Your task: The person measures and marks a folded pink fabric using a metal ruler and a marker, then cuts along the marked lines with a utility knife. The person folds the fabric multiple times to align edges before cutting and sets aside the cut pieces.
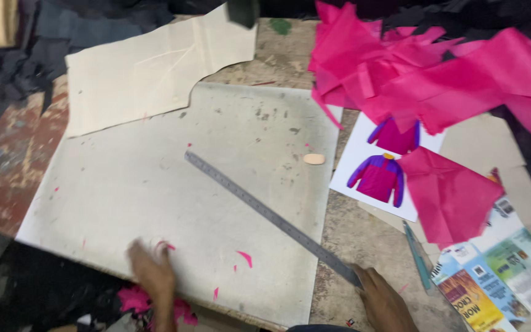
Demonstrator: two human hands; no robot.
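Nearest us, our right hand (383,299) grips the near end of the steel ruler (270,216), which lies diagonally across the grey board (155,184) on the counter (351,240); our left hand (152,270), blurred, rests at the board's near edge, its grip unclear; beyond lie 1 jacket sketch sheet (364,160) and pink fabric (437,80).

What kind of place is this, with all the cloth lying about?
Probably a tailoring or garment-cutting workshop. Pink fabric pieces are heaped on a worn table, a long metal ruler lies across a cutting board, and a sheet with jacket drawings sits nearby.
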